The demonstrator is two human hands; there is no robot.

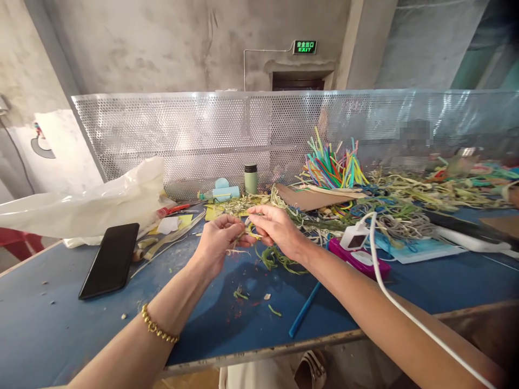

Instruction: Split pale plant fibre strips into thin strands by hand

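Forearms, table edge, fingers seemingly pinching strip

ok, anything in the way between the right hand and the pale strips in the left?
Nothing visible. The left hand pinches the pale strips, and the right hand has its fingers right at them; exact contact is partly hidden.

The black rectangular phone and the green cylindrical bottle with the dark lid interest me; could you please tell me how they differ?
The black rectangular phone is a flat slab, the green cylindrical bottle round-sided. The phone is lying down; the bottle stands upright. The phone is nearer the camera, the bottle farther back, before the grey perforated panel. Neither is in the left hand or the right hand.
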